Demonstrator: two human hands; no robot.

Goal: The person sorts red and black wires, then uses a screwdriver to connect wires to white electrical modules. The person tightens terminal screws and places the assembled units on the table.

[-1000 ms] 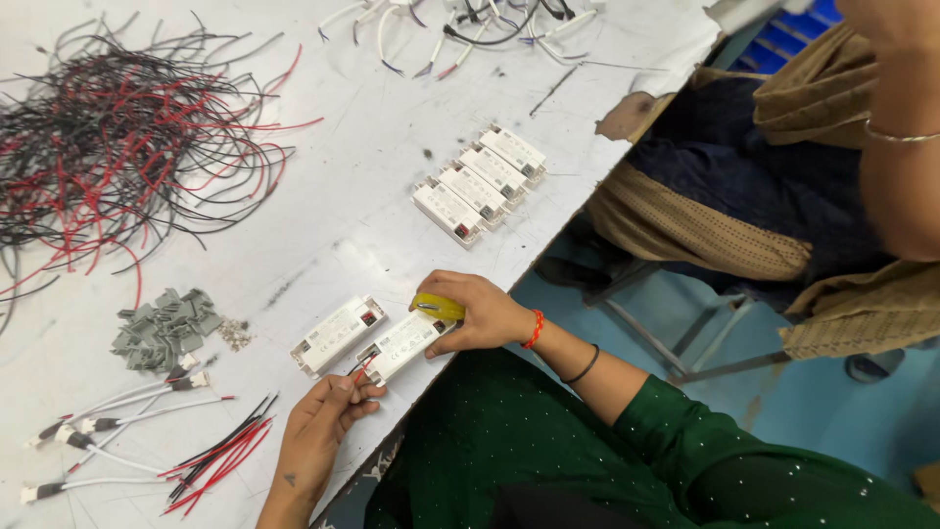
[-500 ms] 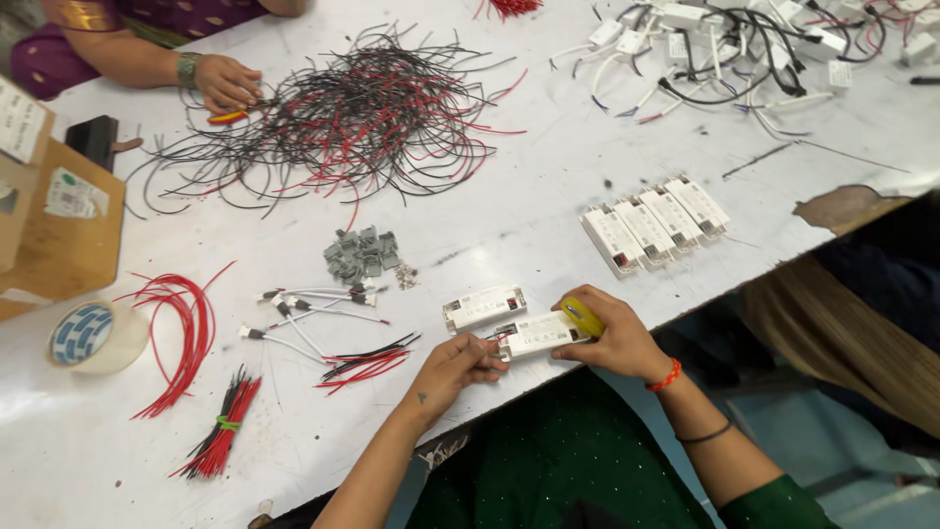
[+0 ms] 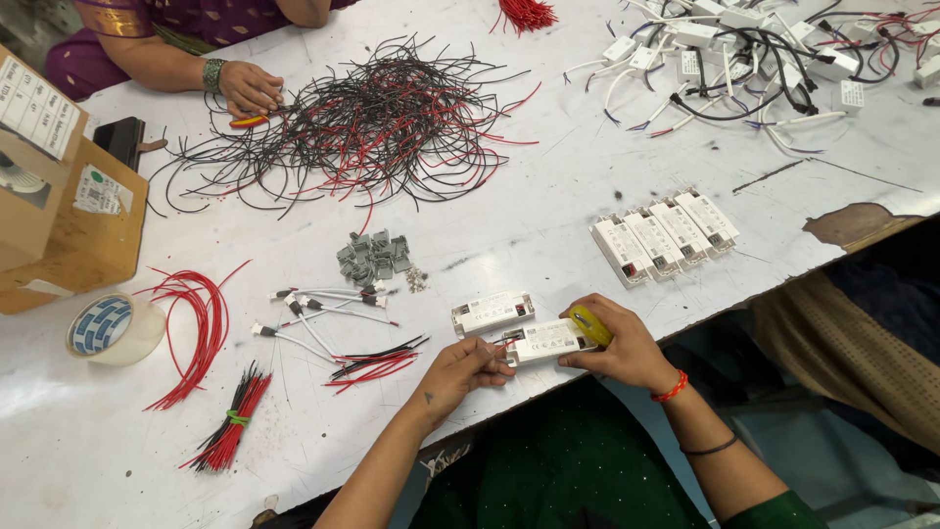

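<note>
Two hands steady a small white box at the near edge of the worktop (image 3: 548, 225).

Beyond the fingers spreads a big tangle of wires (image 3: 362, 127), with a row of boxes (image 3: 664, 235) up to their right. The left hand (image 3: 468, 367) pinches the box (image 3: 544, 342) by its end, fingers narrow, seemingly to brace it; the right hand (image 3: 617, 345) wraps its other end, also gripping a yellow tool (image 3: 590, 325) against it. A spare box (image 3: 493, 312) lies just past the fingertips.

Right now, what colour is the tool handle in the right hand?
Yellow: the tool handle shows in the right hand, clearest in the head view.
</note>
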